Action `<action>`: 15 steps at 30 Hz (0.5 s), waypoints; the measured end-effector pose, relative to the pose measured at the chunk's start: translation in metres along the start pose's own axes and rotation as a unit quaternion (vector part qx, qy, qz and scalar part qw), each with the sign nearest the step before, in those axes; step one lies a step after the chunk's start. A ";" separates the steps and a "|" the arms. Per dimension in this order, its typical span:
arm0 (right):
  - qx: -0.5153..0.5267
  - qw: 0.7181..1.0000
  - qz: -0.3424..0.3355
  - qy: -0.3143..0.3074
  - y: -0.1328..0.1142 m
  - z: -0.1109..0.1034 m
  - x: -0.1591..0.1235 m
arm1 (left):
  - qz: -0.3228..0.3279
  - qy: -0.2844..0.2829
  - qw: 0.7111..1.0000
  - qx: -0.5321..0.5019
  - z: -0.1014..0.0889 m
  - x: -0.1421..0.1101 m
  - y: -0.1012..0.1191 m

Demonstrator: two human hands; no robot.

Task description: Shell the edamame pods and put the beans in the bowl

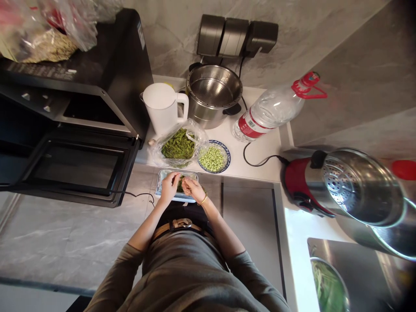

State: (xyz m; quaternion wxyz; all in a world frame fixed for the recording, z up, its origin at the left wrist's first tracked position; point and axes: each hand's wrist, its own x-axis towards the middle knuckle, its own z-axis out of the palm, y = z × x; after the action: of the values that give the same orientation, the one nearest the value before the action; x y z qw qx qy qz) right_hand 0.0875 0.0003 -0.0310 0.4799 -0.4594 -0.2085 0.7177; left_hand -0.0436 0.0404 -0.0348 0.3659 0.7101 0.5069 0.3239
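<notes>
My left hand (169,185) and my right hand (194,189) are close together over a small bin (182,199) at the counter's front edge. Both have their fingers pinched; whatever they hold is too small to make out. Green scraps (180,184) show in the bin between my hands. Just beyond it, a clear plastic bag (156,152) lies open with green edamame pods (178,145) inside. To its right, shelled green beans (212,158) cover a plate with a blue patterned rim (229,157).
Behind the bag stand a white pitcher (160,106) and a steel pot (208,115). A large water bottle (266,112) leans at the right, near a red-based steamer (297,182). An oven's door (74,167) hangs open at the left. A cord (256,164) crosses the counter.
</notes>
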 end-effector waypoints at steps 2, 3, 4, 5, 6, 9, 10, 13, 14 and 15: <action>-0.033 0.997 -0.025 0.063 -0.007 -0.016 0.005 | 0.001 -0.017 1.000 0.020 0.002 0.001 -0.011; -0.062 0.990 -0.052 0.117 -0.012 -0.027 0.009 | 0.005 -0.039 0.998 0.045 0.003 0.001 -0.017; -0.098 0.977 -0.078 0.173 -0.018 -0.039 0.014 | 0.007 -0.066 0.995 0.073 0.005 0.001 -0.024; -0.111 0.969 -0.093 0.200 -0.025 -0.051 0.020 | 0.006 -0.093 0.991 0.099 0.006 0.001 -0.030; -0.133 0.961 -0.105 0.219 -0.033 -0.063 0.028 | 0.005 -0.116 0.986 0.121 0.009 0.001 -0.035; -0.370 0.880 -0.119 0.274 -0.056 -0.094 0.051 | 0.014 -0.154 0.977 0.147 0.016 0.001 -0.041; -0.388 0.869 -0.119 0.283 -0.062 -0.102 0.058 | 0.020 -0.161 0.976 0.145 0.018 0.003 -0.039; -0.445 0.833 -0.113 0.309 -0.070 -0.119 0.074 | 0.031 -0.151 0.980 0.129 0.021 0.013 -0.028; -0.462 0.824 -0.114 0.308 -0.070 -0.122 0.076 | 0.032 -0.132 0.984 0.119 0.020 0.019 -0.023; -0.480 0.815 -0.120 0.300 -0.068 -0.124 0.078 | 0.033 -0.107 0.988 0.108 0.019 0.027 -0.018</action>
State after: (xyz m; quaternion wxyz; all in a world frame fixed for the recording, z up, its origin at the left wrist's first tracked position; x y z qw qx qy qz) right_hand 0.2184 0.0819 -0.0771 0.3195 -0.7953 -0.4262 0.2894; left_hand -0.0290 0.0664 -0.0576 0.3283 0.7924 0.4733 0.2008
